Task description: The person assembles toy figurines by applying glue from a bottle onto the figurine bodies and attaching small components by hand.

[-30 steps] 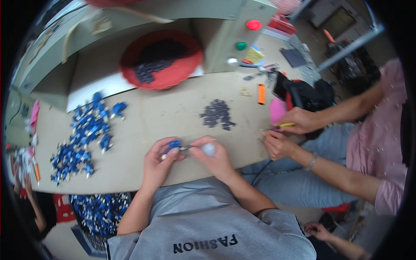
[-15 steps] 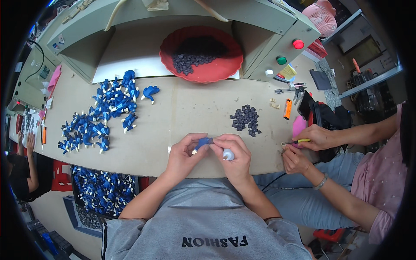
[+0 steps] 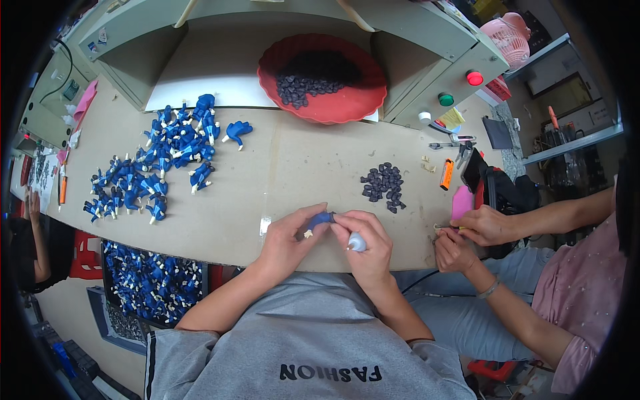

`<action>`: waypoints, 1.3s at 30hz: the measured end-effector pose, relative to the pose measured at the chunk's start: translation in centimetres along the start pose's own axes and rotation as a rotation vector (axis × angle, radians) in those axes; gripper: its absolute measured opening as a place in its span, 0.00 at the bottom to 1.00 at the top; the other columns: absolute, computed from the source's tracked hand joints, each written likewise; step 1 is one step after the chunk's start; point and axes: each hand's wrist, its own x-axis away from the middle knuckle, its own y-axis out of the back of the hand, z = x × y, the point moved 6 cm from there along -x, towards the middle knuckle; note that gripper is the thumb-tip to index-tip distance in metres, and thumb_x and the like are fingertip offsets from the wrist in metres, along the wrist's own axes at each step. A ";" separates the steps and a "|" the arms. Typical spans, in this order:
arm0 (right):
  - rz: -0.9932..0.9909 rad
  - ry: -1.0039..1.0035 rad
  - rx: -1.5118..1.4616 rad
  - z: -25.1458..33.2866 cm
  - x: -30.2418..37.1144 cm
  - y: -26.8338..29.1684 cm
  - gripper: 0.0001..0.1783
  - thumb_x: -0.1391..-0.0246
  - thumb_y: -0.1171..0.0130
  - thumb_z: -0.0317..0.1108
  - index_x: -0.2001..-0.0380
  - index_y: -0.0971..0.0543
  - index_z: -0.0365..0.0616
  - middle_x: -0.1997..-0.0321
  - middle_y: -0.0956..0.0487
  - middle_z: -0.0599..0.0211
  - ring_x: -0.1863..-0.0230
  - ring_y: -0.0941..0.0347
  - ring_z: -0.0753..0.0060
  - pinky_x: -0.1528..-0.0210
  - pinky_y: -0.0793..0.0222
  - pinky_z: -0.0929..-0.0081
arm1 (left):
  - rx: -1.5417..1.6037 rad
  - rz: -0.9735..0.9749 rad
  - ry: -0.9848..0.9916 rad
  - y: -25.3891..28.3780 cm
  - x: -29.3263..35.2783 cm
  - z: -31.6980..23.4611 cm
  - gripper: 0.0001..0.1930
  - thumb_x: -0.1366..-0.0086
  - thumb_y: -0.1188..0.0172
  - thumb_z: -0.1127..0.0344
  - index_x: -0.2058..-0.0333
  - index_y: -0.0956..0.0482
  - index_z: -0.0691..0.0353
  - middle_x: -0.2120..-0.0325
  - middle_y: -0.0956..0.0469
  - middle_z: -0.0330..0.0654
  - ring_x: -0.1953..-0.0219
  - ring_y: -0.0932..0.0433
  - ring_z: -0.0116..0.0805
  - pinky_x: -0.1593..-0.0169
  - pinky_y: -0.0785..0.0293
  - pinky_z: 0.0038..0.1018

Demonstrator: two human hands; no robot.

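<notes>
Close to the table's near edge, my left hand (image 3: 283, 240) pinches a small blue figure part (image 3: 319, 220) with a cream-coloured tip. My right hand (image 3: 371, 248) meets it there, thumb and forefinger at its dark right end; whether that end is a separate dark piece I cannot make out. A small pale squeeze bottle (image 3: 358, 242) with a thin tip is tucked in the fingers of the same hand. Just beyond lies a pile of small dark purple pieces (image 3: 383, 183). Many similar blue figure parts (image 3: 160, 157) are heaped at the left.
A red scalloped plate (image 3: 363, 103) of dark pieces sits under the grey-green cabinet (image 3: 427, 100). Below the table at left is a bin of blue parts (image 3: 153, 283). On the right, a co-worker's hands (image 3: 490, 225) work with a yellow-handled tool, near an orange lighter (image 3: 447, 175).
The whole view has shifted slightly. My hands stay together on the blue figure part, with its cream tip still showing and the bottle still in my right hand.
</notes>
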 end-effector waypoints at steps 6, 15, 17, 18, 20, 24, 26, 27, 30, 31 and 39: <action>0.045 0.076 0.128 0.8 -0.3 0.0 0.17 0.52 0.32 0.22 0.56 0.19 0.38 0.60 0.21 0.56 0.63 0.22 0.60 0.62 0.24 0.71 | -0.107 0.019 0.011 0.2 -0.1 -1.1 0.18 0.38 0.35 0.69 0.49 0.23 0.62 0.66 0.18 0.45 0.74 0.24 0.29 0.68 0.26 0.24; 0.114 0.116 0.180 1.5 -0.7 -0.3 0.23 0.55 0.34 0.18 0.52 0.21 0.34 0.59 0.21 0.54 0.61 0.22 0.55 0.61 0.24 0.68 | -0.201 0.090 0.042 0.3 -0.7 -1.8 0.18 0.37 0.36 0.72 0.48 0.24 0.65 0.60 0.17 0.48 0.59 0.16 0.33 0.57 0.20 0.26; 0.140 0.122 0.180 1.7 -0.6 -0.2 0.25 0.57 0.34 0.17 0.51 0.22 0.34 0.59 0.22 0.54 0.60 0.22 0.54 0.60 0.24 0.68 | -0.227 0.070 0.006 0.5 -0.7 -2.3 0.18 0.37 0.36 0.71 0.48 0.24 0.65 0.61 0.16 0.48 0.60 0.16 0.34 0.57 0.20 0.26; 0.169 0.118 0.181 1.6 -0.6 -0.3 0.28 0.59 0.35 0.15 0.50 0.22 0.35 0.58 0.22 0.54 0.59 0.22 0.54 0.58 0.25 0.67 | -0.218 0.078 0.046 0.5 -0.7 -2.1 0.18 0.37 0.35 0.71 0.48 0.24 0.65 0.61 0.16 0.49 0.60 0.16 0.33 0.57 0.20 0.26; 0.193 0.140 0.163 1.5 -0.7 -0.3 0.29 0.61 0.35 0.15 0.49 0.23 0.34 0.57 0.22 0.54 0.57 0.22 0.54 0.56 0.25 0.67 | -0.183 0.100 0.100 0.5 -0.6 -1.5 0.17 0.36 0.37 0.71 0.48 0.24 0.66 0.60 0.17 0.48 0.59 0.17 0.33 0.56 0.20 0.26; 0.357 0.090 0.063 2.1 -3.5 -0.2 0.23 0.53 0.35 0.20 0.50 0.22 0.39 0.55 0.22 0.56 0.55 0.22 0.58 0.53 0.26 0.69 | 0.215 0.077 0.182 1.0 -0.7 0.5 0.16 0.33 0.39 0.70 0.48 0.25 0.66 0.60 0.18 0.44 0.62 0.18 0.30 0.57 0.20 0.27; 0.359 0.082 0.036 2.6 -5.7 0.1 0.16 0.46 0.36 0.27 0.53 0.19 0.44 0.57 0.21 0.58 0.56 0.22 0.60 0.54 0.26 0.70 | 0.366 0.040 0.213 2.9 -1.4 0.3 0.16 0.32 0.41 0.72 0.47 0.27 0.66 0.57 0.19 0.45 0.59 0.18 0.32 0.55 0.19 0.28; 0.294 0.094 0.047 2.4 -7.0 0.5 0.15 0.47 0.35 0.27 0.55 0.19 0.43 0.58 0.21 0.59 0.57 0.22 0.60 0.54 0.26 0.70 | 0.518 0.011 0.257 3.9 -1.6 0.2 0.16 0.32 0.43 0.74 0.46 0.28 0.67 0.54 0.21 0.47 0.56 0.19 0.34 0.53 0.19 0.29; 0.216 0.097 0.048 1.5 -12.5 -0.8 0.10 0.47 0.35 0.29 0.60 0.19 0.41 0.60 0.20 0.58 0.58 0.21 0.58 0.55 0.27 0.68 | 0.552 -0.078 0.321 6.4 -0.8 0.7 0.18 0.32 0.44 0.73 0.44 0.30 0.66 0.54 0.21 0.47 0.58 0.18 0.35 0.54 0.19 0.31; 0.199 0.133 0.114 1.2 -14.7 -1.6 0.10 0.47 0.34 0.31 0.62 0.18 0.40 0.62 0.20 0.58 0.61 0.22 0.58 0.56 0.27 0.68 | 0.562 -0.109 0.310 6.9 -0.8 0.9 0.19 0.32 0.44 0.73 0.43 0.31 0.66 0.54 0.21 0.47 0.58 0.18 0.35 0.54 0.19 0.32; 0.289 0.258 0.494 -6.8 -24.5 -8.3 0.05 0.50 0.44 0.26 0.68 0.22 0.39 0.62 0.22 0.48 0.57 0.24 0.44 0.53 0.28 0.54 | 0.537 -0.077 0.276 5.4 -2.6 0.6 0.16 0.32 0.45 0.74 0.46 0.30 0.66 0.56 0.21 0.47 0.58 0.19 0.35 0.55 0.18 0.30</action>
